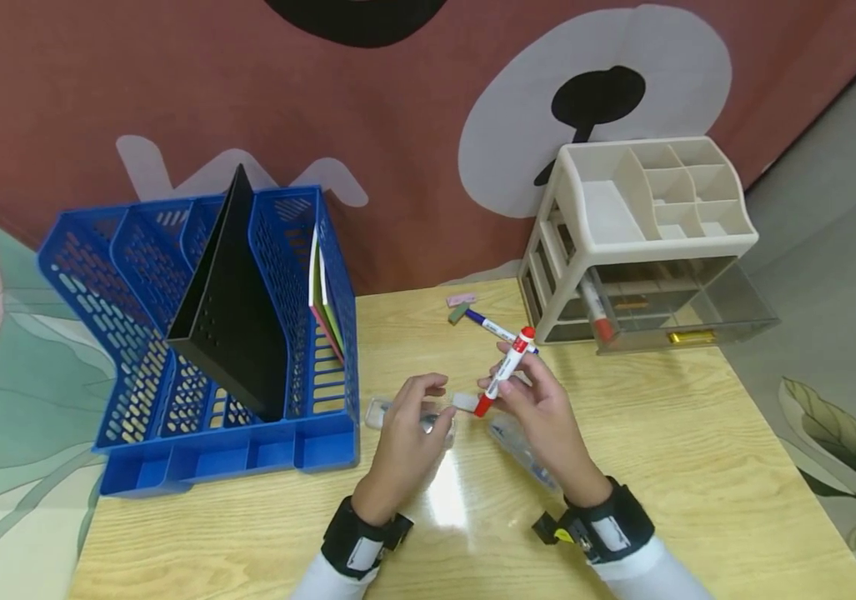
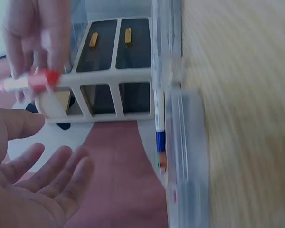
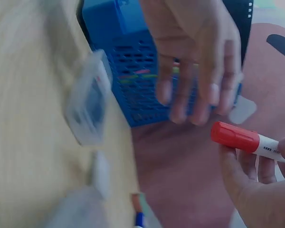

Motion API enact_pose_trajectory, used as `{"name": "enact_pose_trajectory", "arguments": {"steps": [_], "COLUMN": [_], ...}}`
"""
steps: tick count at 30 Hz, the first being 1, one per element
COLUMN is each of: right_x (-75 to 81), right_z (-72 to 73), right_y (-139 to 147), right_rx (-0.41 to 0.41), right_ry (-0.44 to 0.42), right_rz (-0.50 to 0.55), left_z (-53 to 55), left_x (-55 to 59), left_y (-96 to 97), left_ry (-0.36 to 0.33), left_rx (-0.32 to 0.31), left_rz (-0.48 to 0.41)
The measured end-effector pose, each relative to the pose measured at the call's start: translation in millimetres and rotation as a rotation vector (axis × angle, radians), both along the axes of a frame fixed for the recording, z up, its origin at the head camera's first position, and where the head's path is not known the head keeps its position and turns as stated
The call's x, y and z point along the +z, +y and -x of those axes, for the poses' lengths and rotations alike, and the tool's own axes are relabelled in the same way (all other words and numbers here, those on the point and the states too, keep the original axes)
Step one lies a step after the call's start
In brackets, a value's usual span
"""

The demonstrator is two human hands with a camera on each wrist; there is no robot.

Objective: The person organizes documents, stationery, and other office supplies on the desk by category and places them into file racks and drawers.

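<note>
My right hand pinches a red-and-white marker between thumb and fingers, holding it slanted above the table. Its red cap shows in the right wrist view, where the left hand hangs opposite, apart from it. In the head view my left hand has loosely bent fingers and holds nothing. Below it lies a clear plastic case, partly hidden. A second clear case lies beneath the right hand, and a small white block sits between the cases. Behind the held marker lies a blue-capped marker.
At left stands a blue file rack with a black folder and thin booklets. A cream drawer organizer is at back right; its clear drawer, pulled out, contains a red-and-white marker. Pink and green blocks lie near the back.
</note>
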State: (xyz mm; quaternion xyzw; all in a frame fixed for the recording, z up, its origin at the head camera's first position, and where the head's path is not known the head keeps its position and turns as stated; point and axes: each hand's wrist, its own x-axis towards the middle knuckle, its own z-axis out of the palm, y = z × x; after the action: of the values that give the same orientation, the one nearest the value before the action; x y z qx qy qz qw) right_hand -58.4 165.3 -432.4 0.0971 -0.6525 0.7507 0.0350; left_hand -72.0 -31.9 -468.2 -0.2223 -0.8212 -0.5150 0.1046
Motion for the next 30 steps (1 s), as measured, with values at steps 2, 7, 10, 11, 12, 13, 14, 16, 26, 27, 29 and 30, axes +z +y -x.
{"name": "enact_pose_trajectory", "arguments": {"steps": [2,7,10,11,12,13,14,16,26,27,29,30], "right_x": [9.3,37.5,53.9,58.8,63.2,67.1,70.8,77.5,106.1,108.7,114.0,116.0], "right_z": [-3.3,-10.9,-13.0,-13.3,-13.4,-13.1,-12.7,-11.5,-1.2,0.2,2.7,4.5], "right_y": [7.8,29.6,42.3,46.5,50.8,55.1,59.4,67.6,114.3,119.2,129.1,133.9], "right_rx": [-0.017,-0.088,-0.109,-0.115,-0.118,-0.117,-0.118,-0.13,-0.331,-0.359,-0.397,-0.406], "right_ry": [0.027,0.104,0.168,0.193,0.218,0.242,0.265,0.294,0.37,0.367,0.358,0.359], "right_rz": [-0.001,0.019,0.038,0.034,0.024,0.013,-0.001,-0.054,-0.471,-0.546,-0.677,-0.721], "left_z": [2.8,9.9,12.9,13.7,14.4,15.0,15.6,16.5,19.0,18.9,18.5,18.2], "left_x": [1.1,1.3,-0.3,-1.0,-1.8,-2.5,-3.3,-4.9,-7.4,-7.4,-7.7,-8.0], "left_y": [-6.3,-21.2,-27.3,-28.7,-29.9,-31.0,-31.7,-33.1,-39.6,-40.2,-41.2,-41.9], "left_ry": [0.035,0.095,0.099,0.097,0.094,0.09,0.087,0.082,0.093,0.094,0.101,0.106], "left_rx": [0.002,0.004,0.005,0.004,0.002,0.0,-0.003,-0.006,-0.004,-0.003,0.001,-0.002], "left_rz": [0.064,0.225,0.295,0.314,0.33,0.343,0.349,0.361,0.423,0.425,0.426,0.423]}}
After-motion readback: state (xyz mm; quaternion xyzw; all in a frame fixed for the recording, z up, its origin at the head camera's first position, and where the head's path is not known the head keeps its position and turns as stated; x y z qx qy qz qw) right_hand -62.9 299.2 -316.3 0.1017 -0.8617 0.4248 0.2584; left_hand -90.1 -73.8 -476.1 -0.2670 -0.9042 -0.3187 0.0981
